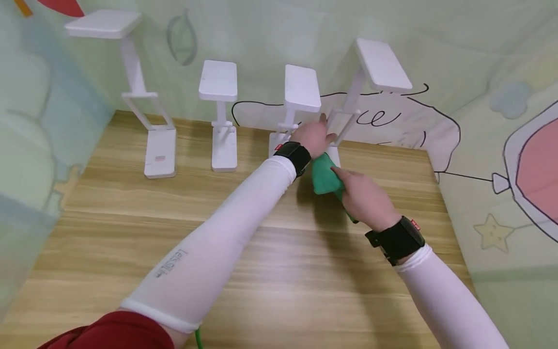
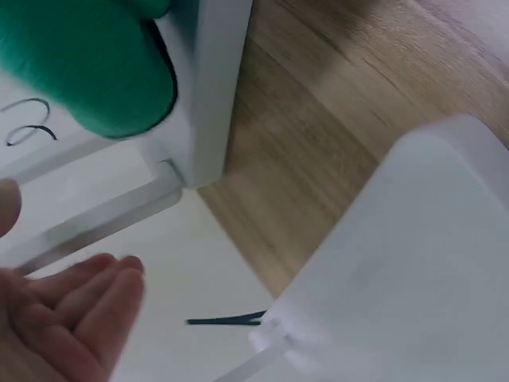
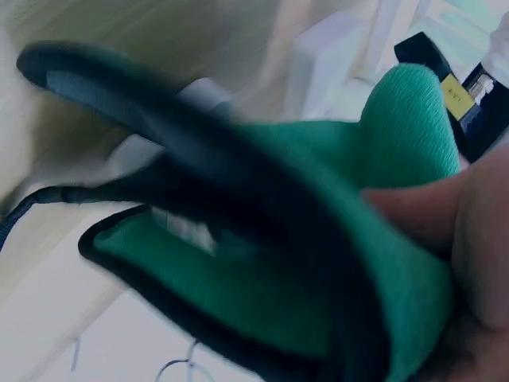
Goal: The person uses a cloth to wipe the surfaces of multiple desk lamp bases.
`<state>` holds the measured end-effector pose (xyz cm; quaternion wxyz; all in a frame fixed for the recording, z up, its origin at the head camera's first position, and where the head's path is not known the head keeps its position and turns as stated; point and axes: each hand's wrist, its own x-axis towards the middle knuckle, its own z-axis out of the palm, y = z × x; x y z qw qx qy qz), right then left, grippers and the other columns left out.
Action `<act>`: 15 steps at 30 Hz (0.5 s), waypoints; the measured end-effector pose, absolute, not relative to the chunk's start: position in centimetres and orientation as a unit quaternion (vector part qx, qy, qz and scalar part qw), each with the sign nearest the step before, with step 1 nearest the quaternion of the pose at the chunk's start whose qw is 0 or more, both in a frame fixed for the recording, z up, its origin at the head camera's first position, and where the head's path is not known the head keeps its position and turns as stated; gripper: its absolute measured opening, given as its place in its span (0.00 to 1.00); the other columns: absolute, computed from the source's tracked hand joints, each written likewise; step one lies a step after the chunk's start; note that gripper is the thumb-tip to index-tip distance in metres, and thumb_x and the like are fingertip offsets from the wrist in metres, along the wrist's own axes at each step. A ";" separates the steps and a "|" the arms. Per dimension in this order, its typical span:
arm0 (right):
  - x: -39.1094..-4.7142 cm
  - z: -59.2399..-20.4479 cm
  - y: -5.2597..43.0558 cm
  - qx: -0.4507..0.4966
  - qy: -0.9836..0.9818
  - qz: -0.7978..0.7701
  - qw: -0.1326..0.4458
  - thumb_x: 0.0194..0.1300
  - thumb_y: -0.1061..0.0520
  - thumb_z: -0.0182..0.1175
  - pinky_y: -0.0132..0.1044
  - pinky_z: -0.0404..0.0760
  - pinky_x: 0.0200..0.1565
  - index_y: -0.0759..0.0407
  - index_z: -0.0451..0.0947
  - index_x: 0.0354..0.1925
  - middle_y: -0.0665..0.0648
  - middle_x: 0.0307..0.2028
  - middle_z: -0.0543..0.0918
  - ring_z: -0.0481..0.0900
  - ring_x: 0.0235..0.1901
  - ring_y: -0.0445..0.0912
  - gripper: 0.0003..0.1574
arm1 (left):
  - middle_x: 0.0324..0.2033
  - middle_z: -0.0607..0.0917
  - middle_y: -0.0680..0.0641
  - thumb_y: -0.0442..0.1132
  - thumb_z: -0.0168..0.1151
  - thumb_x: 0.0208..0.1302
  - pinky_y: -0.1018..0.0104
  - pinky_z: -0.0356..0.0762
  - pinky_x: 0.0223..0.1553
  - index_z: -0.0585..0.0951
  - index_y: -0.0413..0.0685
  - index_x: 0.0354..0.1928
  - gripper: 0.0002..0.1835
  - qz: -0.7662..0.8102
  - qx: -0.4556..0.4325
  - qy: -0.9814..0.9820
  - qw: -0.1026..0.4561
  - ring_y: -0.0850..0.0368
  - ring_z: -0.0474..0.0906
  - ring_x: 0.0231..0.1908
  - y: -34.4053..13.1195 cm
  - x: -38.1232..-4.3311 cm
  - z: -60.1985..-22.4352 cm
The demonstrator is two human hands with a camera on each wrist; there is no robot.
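Observation:
My right hand (image 1: 369, 199) pinches a soft green cloth piece (image 1: 324, 177) with black edging. In the right wrist view the cloth (image 3: 406, 135) is folded, its thumb presses on the fabric, and a dark cord (image 3: 48, 193) trails from it. The cloth lies against the base of the rightmost white folding lamp (image 1: 383, 65). My left hand (image 1: 313, 137) reaches in between that lamp and the white lamp (image 1: 302, 87) beside it. The left wrist view shows this hand's fingers (image 2: 95, 310) loosely bent, thumb apart, close to the lamp's hinge bar (image 2: 103, 219).
Two more white folding lamps stand to the left, a taller one (image 1: 104, 24) and a shorter one (image 1: 219, 80). All stand along the back of the wooden table (image 1: 279, 271), against a printed fabric wall (image 1: 266, 34). A green cord (image 1: 198, 338) shows at the bottom edge.

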<state>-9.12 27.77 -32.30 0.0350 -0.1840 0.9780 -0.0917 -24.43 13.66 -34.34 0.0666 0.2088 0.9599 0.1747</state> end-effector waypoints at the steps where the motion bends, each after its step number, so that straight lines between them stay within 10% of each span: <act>1: -9.1 -32.2 27.5 -0.193 0.977 -0.085 0.022 0.61 0.69 0.49 0.51 0.82 0.39 0.64 0.67 0.68 0.64 0.52 0.82 0.81 0.43 0.55 0.35 | 0.44 0.86 0.48 0.61 0.40 0.77 0.63 0.79 0.47 0.58 0.39 0.74 0.37 0.162 0.215 0.960 0.077 0.56 0.80 0.46 13.6 -24.2 -33.9; 7: -7.5 -33.9 24.2 -0.241 0.969 -0.044 -0.029 0.61 0.68 0.52 0.52 0.84 0.33 0.69 0.66 0.66 0.68 0.58 0.77 0.82 0.41 0.59 0.34 | 0.49 0.83 0.51 0.62 0.35 0.78 0.64 0.74 0.54 0.81 0.50 0.52 0.30 0.106 0.299 0.937 0.145 0.59 0.76 0.48 12.8 -23.0 -31.9; 15: -3.0 -38.4 19.2 -0.359 0.933 0.009 -0.030 0.68 0.63 0.51 0.54 0.72 0.60 0.65 0.63 0.70 0.69 0.65 0.70 0.66 0.64 0.61 0.33 | 0.26 0.74 0.54 0.63 0.41 0.76 0.68 0.70 0.33 0.80 0.50 0.32 0.29 0.119 0.398 0.892 0.178 0.60 0.71 0.28 11.2 -23.4 -32.7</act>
